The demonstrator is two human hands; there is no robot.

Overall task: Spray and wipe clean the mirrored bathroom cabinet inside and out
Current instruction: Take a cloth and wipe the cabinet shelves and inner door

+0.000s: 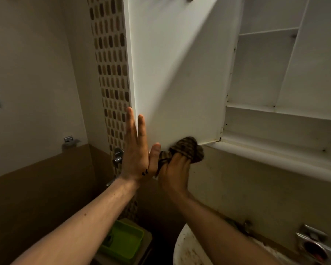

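Observation:
The white cabinet door (pixel 180 73) stands swung open, its inner face toward me. My left hand (pixel 137 150) lies flat along the door's outer edge near its bottom corner, fingers straight, thumb under the lower edge. My right hand (pixel 173 171) grips a bunched brown checked cloth (pixel 187 149) and holds it against the door's bottom edge by the hinge side. To the right the open cabinet (pixel 275 119) shows white shelves with dark specks along the frame. No spray bottle is in view.
A brown mosaic tile strip (pixel 111 73) runs down the wall behind the door. Below are a chrome tap (pixel 118 156), a green tray (pixel 122 240), a white speckled basin (pixel 189 249) and a metal holder (pixel 313 243) at the lower right.

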